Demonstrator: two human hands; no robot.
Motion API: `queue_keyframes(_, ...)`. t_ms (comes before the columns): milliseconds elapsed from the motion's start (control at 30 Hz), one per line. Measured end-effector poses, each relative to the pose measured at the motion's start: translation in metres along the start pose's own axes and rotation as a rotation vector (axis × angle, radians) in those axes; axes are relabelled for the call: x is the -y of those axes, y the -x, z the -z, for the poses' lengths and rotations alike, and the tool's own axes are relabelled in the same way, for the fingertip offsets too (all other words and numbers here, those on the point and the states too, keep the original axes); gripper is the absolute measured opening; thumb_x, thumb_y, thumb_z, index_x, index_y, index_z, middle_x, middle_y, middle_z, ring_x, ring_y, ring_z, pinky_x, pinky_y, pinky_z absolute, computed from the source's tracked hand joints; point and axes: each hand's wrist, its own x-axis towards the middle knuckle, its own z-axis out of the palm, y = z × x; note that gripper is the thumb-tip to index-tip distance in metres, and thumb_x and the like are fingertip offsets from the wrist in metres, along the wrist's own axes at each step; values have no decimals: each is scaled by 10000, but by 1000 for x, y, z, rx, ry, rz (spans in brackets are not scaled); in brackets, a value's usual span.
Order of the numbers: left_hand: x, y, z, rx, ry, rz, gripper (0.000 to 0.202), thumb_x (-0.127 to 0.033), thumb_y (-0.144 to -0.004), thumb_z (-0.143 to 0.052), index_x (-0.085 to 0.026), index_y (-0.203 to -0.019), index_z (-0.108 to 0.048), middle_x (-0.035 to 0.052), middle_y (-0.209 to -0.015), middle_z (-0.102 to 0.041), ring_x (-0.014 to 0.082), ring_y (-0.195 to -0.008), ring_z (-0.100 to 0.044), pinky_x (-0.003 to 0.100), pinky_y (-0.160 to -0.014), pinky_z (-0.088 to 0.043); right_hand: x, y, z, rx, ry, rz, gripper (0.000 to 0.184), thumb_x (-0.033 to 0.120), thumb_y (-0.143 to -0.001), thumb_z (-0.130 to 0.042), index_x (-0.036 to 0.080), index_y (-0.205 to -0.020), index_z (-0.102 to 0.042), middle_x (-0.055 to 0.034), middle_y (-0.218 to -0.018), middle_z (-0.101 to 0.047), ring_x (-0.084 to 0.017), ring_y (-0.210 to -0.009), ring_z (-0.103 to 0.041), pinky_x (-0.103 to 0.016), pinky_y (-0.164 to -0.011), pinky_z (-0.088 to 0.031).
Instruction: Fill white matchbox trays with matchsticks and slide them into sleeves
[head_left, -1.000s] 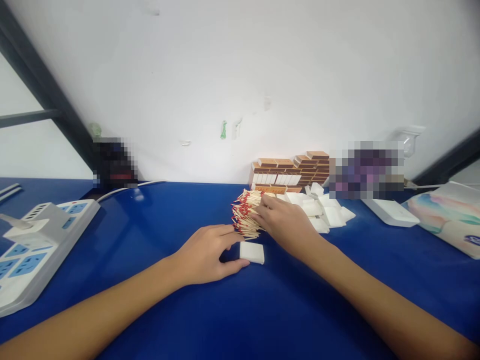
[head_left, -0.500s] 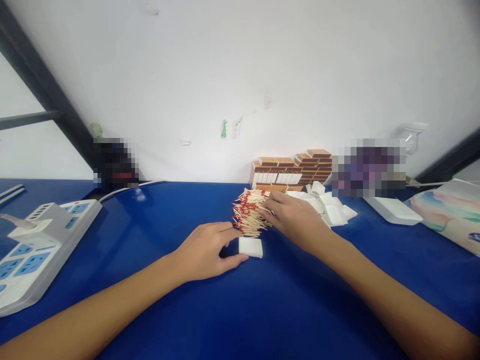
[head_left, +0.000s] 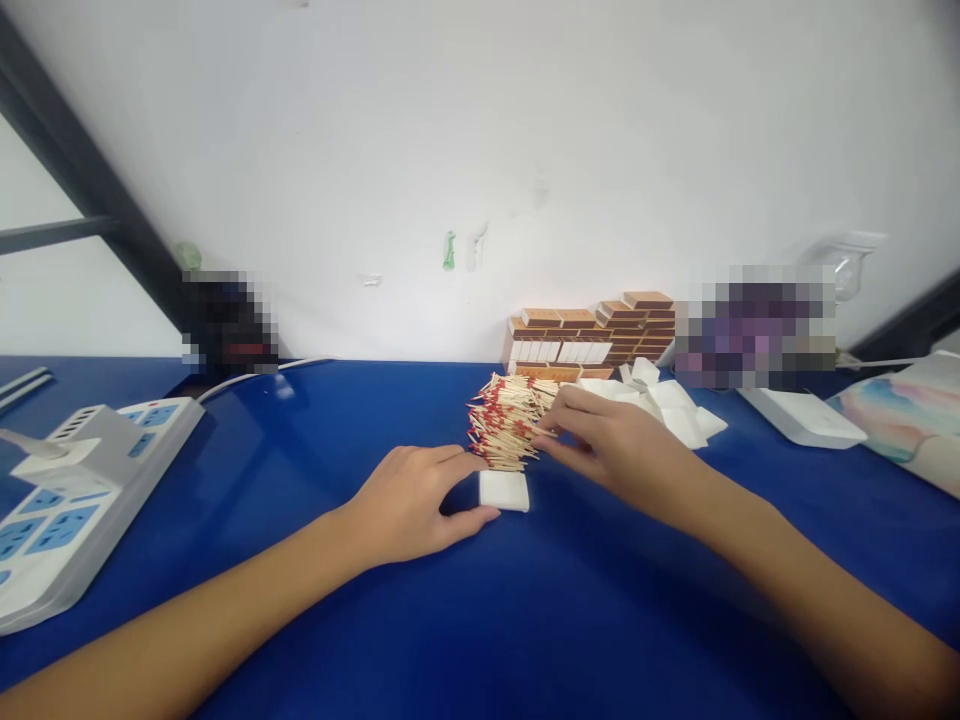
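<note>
On a blue tabletop [head_left: 480, 620], the half-open left hand [head_left: 405, 505] holds a white rectangular box [head_left: 505, 491]; the half-curled right hand [head_left: 619, 440], grip unclear, seemingly gathers red-tipped wooden matchsticks [head_left: 504, 425], next needing light pinching.

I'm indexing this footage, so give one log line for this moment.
left hand: around left end of small white box | right hand: at right edge of matchstick pile, grip unclear | behind pile: stacked matchboxes

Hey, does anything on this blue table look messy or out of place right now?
Two spots: matches lie loose in a heap on the table by the right hand, and the white pieces beyond that hand are jumbled. Both look untidy against the matchboxes stacked near the wall.
</note>
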Motion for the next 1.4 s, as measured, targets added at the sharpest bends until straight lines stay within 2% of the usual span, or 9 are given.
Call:
queue_keyframes(100,0,1,-1,35,3,22,331,-456,-947,-671,-248,-1204,-690,-8,-996,-763,171,-781,-702,286,-668,-460,14,0,0,68,-104,13,205,269,-1042,-555,171,-883,-642,-35,-885,-584,-148,-706,-581,-286,-622,-420)
queue_keyframes(200,-1,2,-2,44,4,21,343,-466,-944,-671,-232,-1194,-687,-10,-905,-753,165,-713,-682,281,-623,-436,26,0,-1,169,-145,9,222,275,-1046,-552,164,-890,-665,-33,-878,-591,-143,-680,-597,-283,-607,-424)
queue_keyframes(400,-1,2,-1,45,8,24,332,-463,-931,-681,-214,-1150,-694,-26,-736,-671,151,-610,-615,271,-568,-389,41,-1,1,358,-197,-38,217,285,-1049,-553,174,-971,-722,-57,-973,-639,-164,-762,-661,-292,-675,-482)
queue_keyframes(700,0,1,-2,56,24,12,321,-466,-932,-681,-215,-1131,-701,-39,-674,-618,137,-565,-567,265,-551,-356,45,0,-1,336,-226,-57,259,329,-1061,-530,185,-951,-715,-50,-964,-652,-165,-770,-639,-302,-666,-454)
queue_keyframes(867,0,1,-2,46,24,10,317,-464,-929,-689,-219,-1130,-702,-45,-660,-607,133,-560,-564,262,-549,-350,42,-1,-2,327,-252,-90,202,247,-1040,-550,170,-915,-689,-52,-949,-670,-164,-775,-636,-290,-667,-439)
queue_keyframes(1133,0,1,0,62,24,10,321,-471,-936,-678,-223,-1138,-703,-40,-665,-614,135,-572,-581,259,-554,-369,41,-4,3,362,-469,-154,193,280,-1028,-597,202,-881,-694,-9,-848,-724,-151,-770,-637,-268,-690,-433)
queue_keyframes(1233,0,1,0,72,12,9,308,-468,-943,-669,-223,-1127,-705,-38,-672,-618,134,-574,-585,261,-553,-375,42,-4,9,380,-565,-208,152,297,-1020,-611,222,-934,-713,11,-822,-729,-137,-740,-642,-256,-678,-439)
queue_keyframes(1400,0,0,2,94,18,-1,305,-464,-947,-663,-216,-1121,-706,-25,-715,-651,139,-602,-603,262,-571,-394,44,-2,14,413,-531,-208,65,198,-934,-685,235,-905,-730,27,-793,-721,-132,-717,-631,-248,-648,-424)
